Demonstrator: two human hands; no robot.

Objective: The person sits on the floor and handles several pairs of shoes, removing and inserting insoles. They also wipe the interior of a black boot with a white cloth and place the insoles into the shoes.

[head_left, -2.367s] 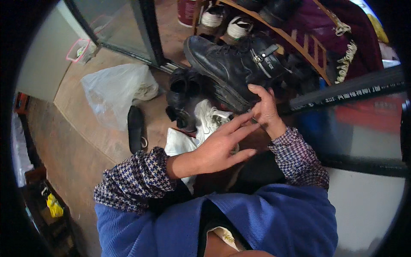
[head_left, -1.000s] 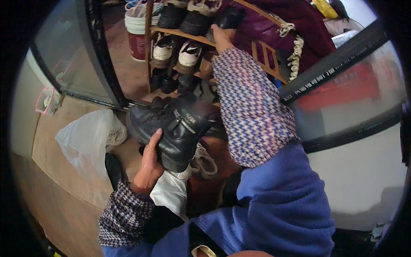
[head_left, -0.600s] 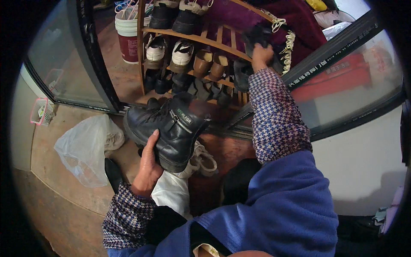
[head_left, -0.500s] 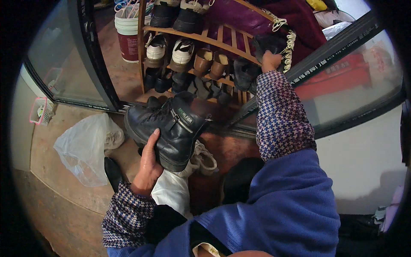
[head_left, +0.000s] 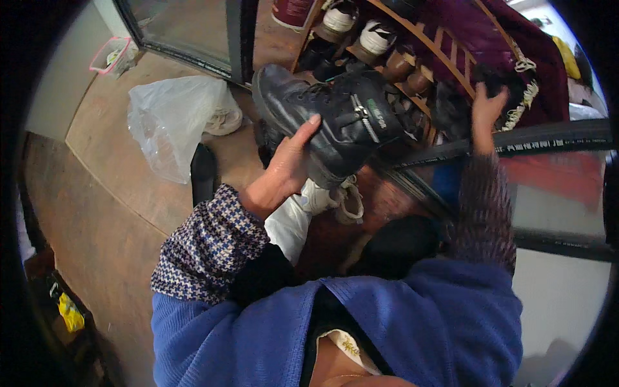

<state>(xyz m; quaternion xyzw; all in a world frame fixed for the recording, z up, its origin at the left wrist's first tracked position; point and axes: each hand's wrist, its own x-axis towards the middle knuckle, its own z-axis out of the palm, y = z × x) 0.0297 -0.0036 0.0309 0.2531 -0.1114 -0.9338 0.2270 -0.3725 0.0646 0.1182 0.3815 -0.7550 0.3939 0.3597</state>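
Observation:
My left hand is closed on a black leather boot with a silver side zip, thumb along its side. The boot is held up in front of a wooden shoe rack, its toe pointing to the upper left. On the right, my right hand is stretched to the rack's end, beside a dark shoe. Its fingers look spread, though motion blurs them a little. White sneakers and brown shoes stand on the rack; the held boot hides part of the lower tier.
A clear plastic bag lies on the floor at left, next to a light shoe and a black slipper. A pink-rimmed basket sits by the wall. A dark sliding-door frame crosses the right side. Light shoes rest below the boot.
The view has shifted, so the rack appears farther up and right. My left hand still holds the boot. My right hand's fingers, earlier closed at the dark shoe, now look spread.

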